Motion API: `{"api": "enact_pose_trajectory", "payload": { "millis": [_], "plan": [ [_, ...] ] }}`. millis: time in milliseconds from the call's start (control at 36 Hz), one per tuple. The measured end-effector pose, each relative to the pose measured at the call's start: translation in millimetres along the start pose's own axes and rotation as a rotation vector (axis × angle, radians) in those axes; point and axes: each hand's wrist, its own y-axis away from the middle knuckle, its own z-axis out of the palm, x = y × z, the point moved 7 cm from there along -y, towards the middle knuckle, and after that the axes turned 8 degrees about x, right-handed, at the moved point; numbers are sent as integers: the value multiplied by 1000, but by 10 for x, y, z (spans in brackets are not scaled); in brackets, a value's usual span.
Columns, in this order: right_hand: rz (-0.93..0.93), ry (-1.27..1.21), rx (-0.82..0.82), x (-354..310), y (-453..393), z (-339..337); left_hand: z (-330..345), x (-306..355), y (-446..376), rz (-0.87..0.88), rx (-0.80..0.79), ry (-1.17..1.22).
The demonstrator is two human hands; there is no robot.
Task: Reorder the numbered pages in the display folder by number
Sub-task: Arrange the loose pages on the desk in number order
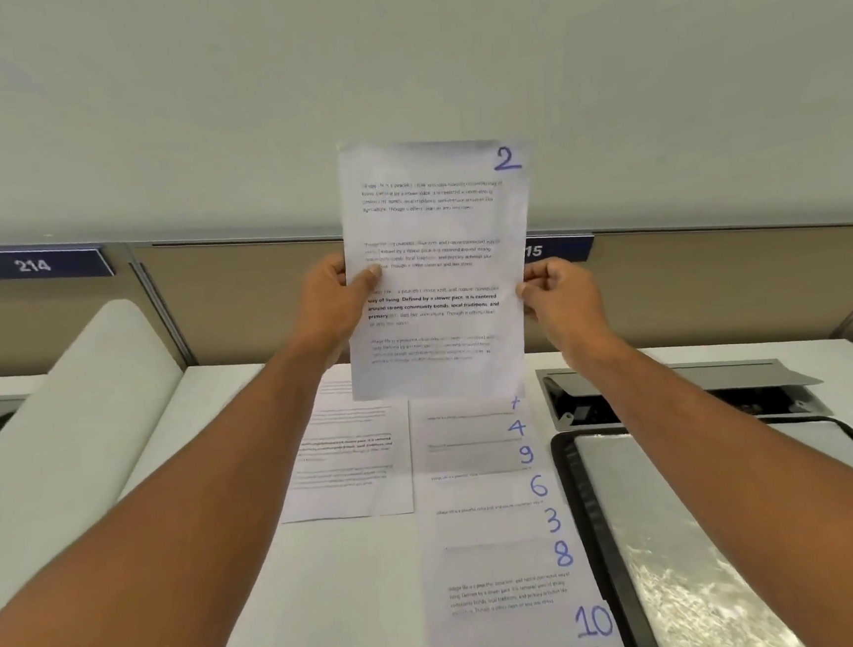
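1. here the left hand (332, 295) and the right hand (558, 293) hold page 2 (435, 271) up in the air, over the white desk (336, 615), probably so its number is easy to read.
2. each hand pinches one side edge of the sheet, thumb in front and fingers curled behind, so it stays flat and upright.
3. below it a fanned row of pages (506, 548) lies on the desk, each one slid down a bit so its blue number peeks out: 4, 9, 6, 3, 8, 10. that way every number shows at once.
4. another sheet (348, 459) lies just beside the row, on the left.
5. the display folder (654, 535) lies open on the right, near the row.
6. the held page hides the top of the row, so that number is hard to read. the left sheet's number is hidden too. the folder runs off the picture.
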Motion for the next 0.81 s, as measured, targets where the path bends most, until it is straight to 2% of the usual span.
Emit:
{"api": "enact_pose_trajectory", "payload": {
  "millis": [111,194,417,639,806],
  "plan": [
    [87,-1,-26,87,157,238,-270,-162,15,-69,77,-40],
    [163,11,-56,242,295,438,-427,-377,78,-132,69,-52],
    [303,78,-111,887,680,899,-885,-1137,368,-293,165,-220],
    [328,278,-154,1387,1095,1204,-1215,-1909,635,-408,214,-356],
    [277,473,-209,1686,1276,1408,-1389,-2253,739,-428,234,-480]
  ]
}}
